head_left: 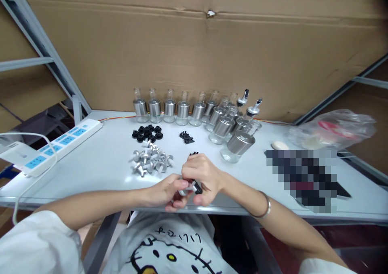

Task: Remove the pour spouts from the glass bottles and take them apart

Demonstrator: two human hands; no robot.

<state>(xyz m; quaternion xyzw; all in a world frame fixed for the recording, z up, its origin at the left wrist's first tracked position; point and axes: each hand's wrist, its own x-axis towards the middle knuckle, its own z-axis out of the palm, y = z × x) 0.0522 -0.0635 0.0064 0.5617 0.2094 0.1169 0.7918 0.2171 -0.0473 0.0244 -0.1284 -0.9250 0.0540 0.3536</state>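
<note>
Near the table's front edge, my left hand (172,188) is closed around a silver pourer spout (189,187). My right hand (202,173) curls over the spout's end, where a small black flap (197,186) sits between the fingers; its grip is partly hidden. Left of my hands lies a heap of silver pourer spouts (151,159). Behind that heap are several black stoppers (147,133). Small black flaps (186,137) form a little pile at mid-table, and a few more black pieces (194,153) show just behind my right hand.
Several glass bottles with metal sleeves (183,110) stand along the cardboard wall (151,51), two topped with pourers (254,107). A power strip (60,146) lies at the left. A plastic bag (336,130), a pale rounded object (279,145) and a blurred-out dark item (306,177) are at the right.
</note>
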